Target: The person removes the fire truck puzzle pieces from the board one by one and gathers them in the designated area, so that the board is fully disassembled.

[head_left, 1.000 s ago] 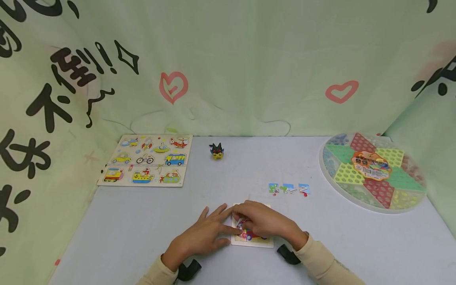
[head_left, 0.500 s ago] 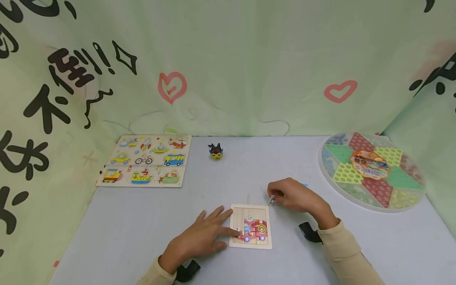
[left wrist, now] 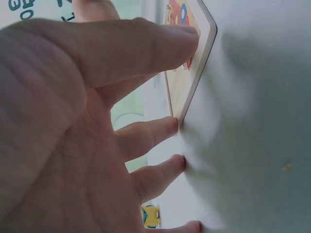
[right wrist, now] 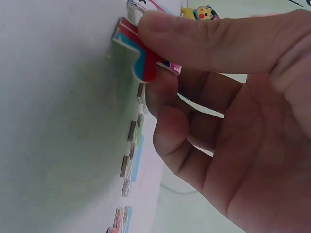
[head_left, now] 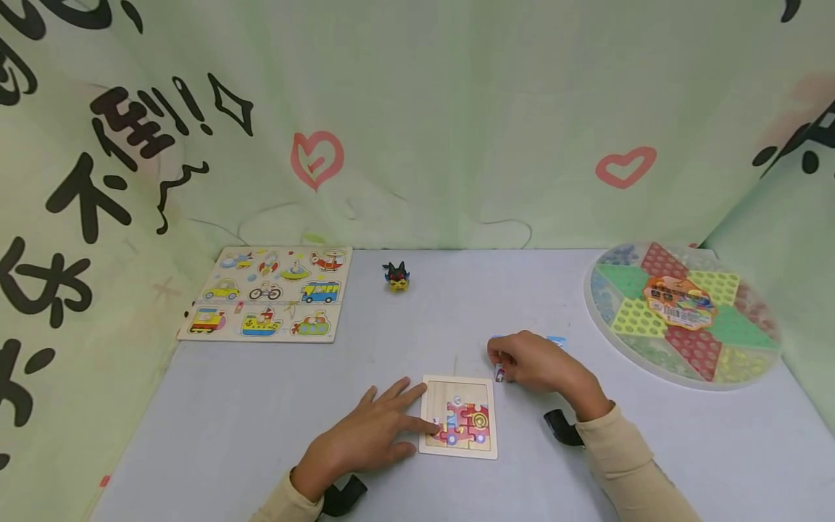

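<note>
A small wooden jigsaw tray (head_left: 449,391) lies at the near middle of the table, with joined red vehicle pieces (head_left: 468,420) in it. My left hand (head_left: 368,435) spreads its fingers at the tray's left side. Its index finger touches the picture's left end, and another fingertip meets the tray's corner. To the right of the tray, my right hand (head_left: 541,365) pinches a red and blue jigsaw piece (right wrist: 145,59) between thumb and fingers, just above the table. Behind that hand lie loose jigsaw pieces (right wrist: 131,165), mostly hidden in the head view.
A board with vehicle pictures (head_left: 266,293) lies at the back left. A small black and yellow toy figure (head_left: 396,277) stands near the back edge. On the right lies a large round game board (head_left: 639,319) with coloured triangles. Printed green cloth (head_left: 457,145) hangs behind the table.
My right hand has gone from the tray to the right, where it took a jigsaw piece, then drew slightly nearer. The left hand has barely moved.
</note>
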